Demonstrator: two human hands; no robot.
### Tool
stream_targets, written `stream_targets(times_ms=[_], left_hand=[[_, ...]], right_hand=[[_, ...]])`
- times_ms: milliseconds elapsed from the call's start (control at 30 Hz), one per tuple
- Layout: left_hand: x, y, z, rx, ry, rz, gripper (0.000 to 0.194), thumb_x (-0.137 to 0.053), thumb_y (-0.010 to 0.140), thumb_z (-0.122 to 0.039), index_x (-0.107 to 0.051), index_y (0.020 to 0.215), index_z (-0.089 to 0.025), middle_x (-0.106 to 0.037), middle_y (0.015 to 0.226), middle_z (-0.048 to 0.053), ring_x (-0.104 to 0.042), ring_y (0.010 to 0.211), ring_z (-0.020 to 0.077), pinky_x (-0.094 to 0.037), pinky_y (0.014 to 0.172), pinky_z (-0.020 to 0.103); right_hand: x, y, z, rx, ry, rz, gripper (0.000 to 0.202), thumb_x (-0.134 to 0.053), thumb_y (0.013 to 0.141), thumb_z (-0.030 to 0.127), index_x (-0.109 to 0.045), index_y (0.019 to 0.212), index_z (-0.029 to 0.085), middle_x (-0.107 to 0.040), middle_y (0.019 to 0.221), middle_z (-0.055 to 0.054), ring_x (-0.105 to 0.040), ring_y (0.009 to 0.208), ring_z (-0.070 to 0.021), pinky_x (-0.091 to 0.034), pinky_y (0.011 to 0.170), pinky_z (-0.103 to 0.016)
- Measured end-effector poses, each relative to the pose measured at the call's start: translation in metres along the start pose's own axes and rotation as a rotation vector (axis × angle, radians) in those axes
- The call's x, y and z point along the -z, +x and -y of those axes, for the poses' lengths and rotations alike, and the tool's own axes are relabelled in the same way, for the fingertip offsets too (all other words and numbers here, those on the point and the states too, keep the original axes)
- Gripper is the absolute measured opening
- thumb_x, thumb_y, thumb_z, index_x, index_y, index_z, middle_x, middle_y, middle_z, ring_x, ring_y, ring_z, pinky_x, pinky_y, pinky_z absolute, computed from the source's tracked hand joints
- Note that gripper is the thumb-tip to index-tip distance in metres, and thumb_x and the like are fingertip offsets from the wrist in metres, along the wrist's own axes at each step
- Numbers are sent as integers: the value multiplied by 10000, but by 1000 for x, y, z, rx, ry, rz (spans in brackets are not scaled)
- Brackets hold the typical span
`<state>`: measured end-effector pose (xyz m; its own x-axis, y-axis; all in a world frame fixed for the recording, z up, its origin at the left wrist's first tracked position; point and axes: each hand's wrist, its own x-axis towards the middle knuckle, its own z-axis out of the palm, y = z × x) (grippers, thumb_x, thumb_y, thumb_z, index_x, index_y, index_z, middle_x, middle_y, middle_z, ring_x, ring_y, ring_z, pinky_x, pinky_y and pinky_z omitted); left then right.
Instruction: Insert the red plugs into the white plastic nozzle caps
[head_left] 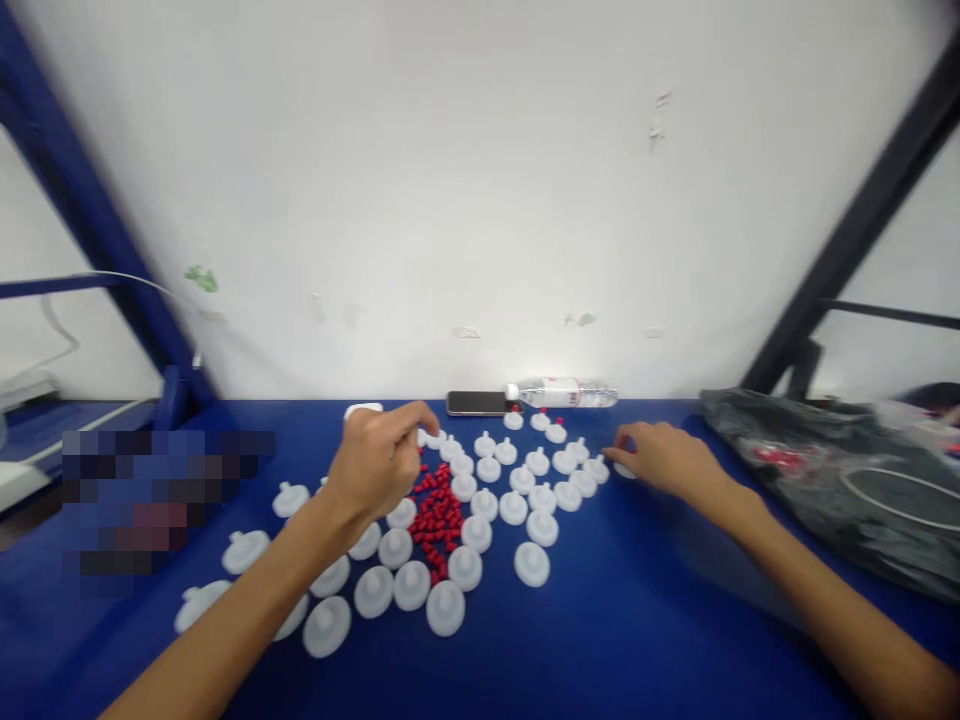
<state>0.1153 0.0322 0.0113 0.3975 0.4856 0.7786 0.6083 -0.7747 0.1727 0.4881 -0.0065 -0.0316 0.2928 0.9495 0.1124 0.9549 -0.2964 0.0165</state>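
Note:
Many white round plastic caps with a short spout (pixel 445 607) stand spread over the blue table (pixel 675 620). Amid them lies a loose heap of small red tips (pixel 435 520). My left hand (pixel 379 455) hangs over the left part of the caps, fingers pinched together; whatever they may hold is hidden. On the right, my right hand (pixel 660 455) rests low at the table with thumb and fingers closed at a white cap (pixel 624 470), which is partly covered. Three white caps at the back carry a red tip (pixel 559 422) on the spout.
Against the white wall lie a dark phone (pixel 476 403) and a clear plastic bottle (pixel 570 392) on its side. A dark plastic bag (pixel 840 490) spreads along the right. Blue frame posts (pixel 97 190) rise at the left, and a blurred patch covers part of the left side.

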Motion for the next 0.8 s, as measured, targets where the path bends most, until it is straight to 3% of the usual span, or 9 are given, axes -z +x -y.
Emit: stream_targets(times_ms=[67,133,233,400,500,633,800], left_hand=[[0,-1,4,-13,14,53,326,-443,874,-21,-669,710,-188,-459,436,-97,-414,382,84,-366,477,226],[-1,-4,8,-19,40,98,259,-556,990,-162,-645,748,-166,-486,498,-105,-453,420,79,-420,491,218],[-6,-7,14,-23,83,140,276,-620,1010,-320,-641,793,-151,-549,585,-89,-511,470,75,-483,516,225],[-12,-11,16,-58,122,176,227,-628,1007,-323,-661,869,-146,-630,695,-52,-594,563,90,-540,570,244],[-13,-12,16,-82,140,185,218,-631,1005,-318,-662,877,-145,-633,704,-51,-594,565,89,-540,567,242],[-13,-12,15,-125,150,183,198,-630,1006,-310,-662,901,-145,-624,702,-54,-581,553,86,-529,554,236],[-18,-14,2,-209,126,185,126,-593,999,-218,-651,913,-147,-581,668,-61,-530,530,88,-432,489,214]], right_hand=[[-6,4,-3,-3,16,5,307,-635,908,521,-766,938,245,-756,891,-145,-720,862,-389,-460,688,-413],[-12,9,-8,2,44,13,396,-603,895,605,-766,953,249,-754,888,-151,-713,859,-416,-467,698,-445],[-21,17,-17,52,103,41,368,-599,871,606,-764,978,295,-764,911,-103,-721,842,-372,-484,715,-432],[-37,27,-28,79,169,21,374,-593,856,550,-743,1063,278,-767,919,-101,-731,787,-329,-490,711,-418],[-41,28,-28,96,205,-16,356,-572,872,552,-735,1001,263,-771,938,-111,-731,792,-325,-482,696,-413],[-30,23,-19,87,231,-93,388,-575,879,612,-700,978,258,-777,984,-127,-736,830,-350,-465,696,-425],[-4,6,5,158,337,-275,352,-618,910,575,-655,1084,271,-792,898,-79,-754,797,-292,-477,662,-368]])
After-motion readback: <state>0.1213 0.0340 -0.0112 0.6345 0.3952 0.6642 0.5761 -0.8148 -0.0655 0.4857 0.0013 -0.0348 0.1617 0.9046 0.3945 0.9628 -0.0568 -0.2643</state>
